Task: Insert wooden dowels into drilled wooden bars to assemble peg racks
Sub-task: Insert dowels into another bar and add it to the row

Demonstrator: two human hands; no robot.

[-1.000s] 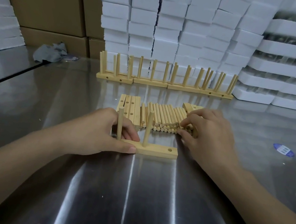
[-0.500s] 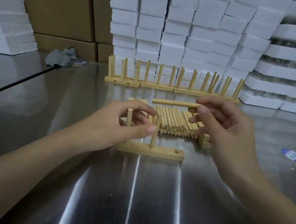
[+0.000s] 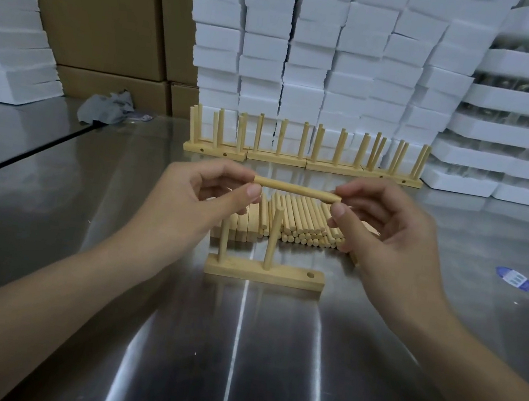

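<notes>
A wooden bar (image 3: 283,276) lies on the steel table with two dowels upright in it and an open hole (image 3: 310,275) at its right end. Above it a loose dowel (image 3: 296,189) is held level. My left hand (image 3: 195,204) pinches its left end and my right hand (image 3: 383,232) pinches its right end. Behind the bar lies a pile of loose dowels (image 3: 301,220), with blank bars (image 3: 246,225) stacked on its left, partly hidden by my left hand.
A row of finished peg racks (image 3: 303,153) stands at the back of the steel table (image 3: 82,243). Stacked white foam blocks (image 3: 309,54) and cardboard boxes (image 3: 106,11) rise behind. A grey rag (image 3: 107,109) lies back left, a blue sticker (image 3: 515,278) at right.
My right hand picked a dowel from the pile and raised it. My left hand let go of the bar and upright dowel, rose, and took the loose dowel's left end.
</notes>
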